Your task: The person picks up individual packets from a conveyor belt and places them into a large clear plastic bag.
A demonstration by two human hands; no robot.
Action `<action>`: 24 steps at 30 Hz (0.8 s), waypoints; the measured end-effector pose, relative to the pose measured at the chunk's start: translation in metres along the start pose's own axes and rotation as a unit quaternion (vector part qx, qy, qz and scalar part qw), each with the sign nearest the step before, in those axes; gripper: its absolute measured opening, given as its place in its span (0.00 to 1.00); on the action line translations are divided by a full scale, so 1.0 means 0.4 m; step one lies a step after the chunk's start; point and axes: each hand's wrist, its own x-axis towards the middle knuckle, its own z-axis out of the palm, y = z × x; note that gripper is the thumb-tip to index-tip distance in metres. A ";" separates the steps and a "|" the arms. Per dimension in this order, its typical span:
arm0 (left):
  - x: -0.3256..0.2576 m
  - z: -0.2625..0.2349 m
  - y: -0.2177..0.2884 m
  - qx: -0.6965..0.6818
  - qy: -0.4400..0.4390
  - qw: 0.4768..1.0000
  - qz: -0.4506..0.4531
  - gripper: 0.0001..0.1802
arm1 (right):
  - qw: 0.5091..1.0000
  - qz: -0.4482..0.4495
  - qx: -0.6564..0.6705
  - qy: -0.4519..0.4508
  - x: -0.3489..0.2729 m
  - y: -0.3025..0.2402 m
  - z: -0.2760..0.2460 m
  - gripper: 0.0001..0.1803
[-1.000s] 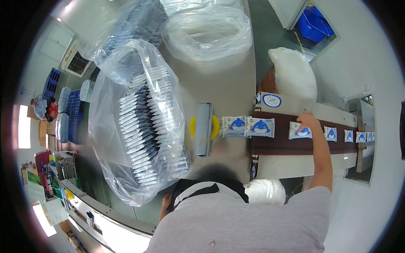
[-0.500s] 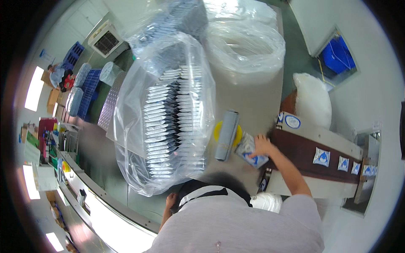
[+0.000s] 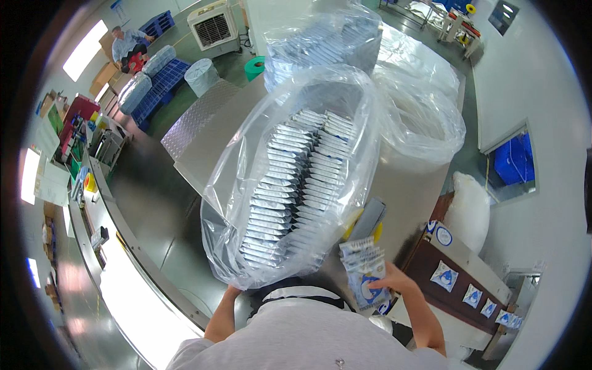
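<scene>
- Packets (image 3: 365, 277), a short overlapping stack of white-and-blue ones, sit in the one right hand (image 3: 398, 280), near the table's near edge; the overlap hides their exact number.
- That right hand pinches the stack, thumb on top and the other fingers mostly hidden beneath.
- One left hand (image 3: 232, 291) is at the near end of the open clear bag (image 3: 216, 246); whether its fingers grip the film cannot be told.
- Two long rows of packets stand on edge inside this bag, too tightly ranked to count surely.
- Two more clear bags lie beyond it: one filled bag (image 3: 324, 43) at the far side and one slack bag (image 3: 425, 123) to its right.
- One grey roll (image 3: 368, 219) rests over a yellow round piece, just beyond the held stack.
- One brown conveyor belt (image 3: 419, 265) on the right carries three clearly separate packets, with a small cluster at its right end.
- Far left are one air cooler (image 3: 216, 28), two blue pallets (image 3: 157, 92) and one seated person (image 3: 128, 46).
</scene>
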 end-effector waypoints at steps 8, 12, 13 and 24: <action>0.055 -0.009 0.078 -0.080 0.043 0.996 0.018 0.16 | 0.869 -0.249 -0.379 0.198 0.486 -0.551 -0.025 0.48; 0.019 0.030 -0.025 -0.091 0.049 0.995 0.009 0.16 | 0.688 -0.117 -0.654 0.293 0.777 -0.701 -0.078 0.48; 0.001 0.033 -0.053 -0.094 0.054 0.994 -0.003 0.16 | 0.671 -0.115 -0.677 0.281 0.845 -0.716 -0.077 0.48; -0.007 0.064 -0.077 -0.094 0.027 0.995 -0.037 0.15 | 0.634 -0.218 -0.682 0.292 1.068 -0.533 -0.084 0.38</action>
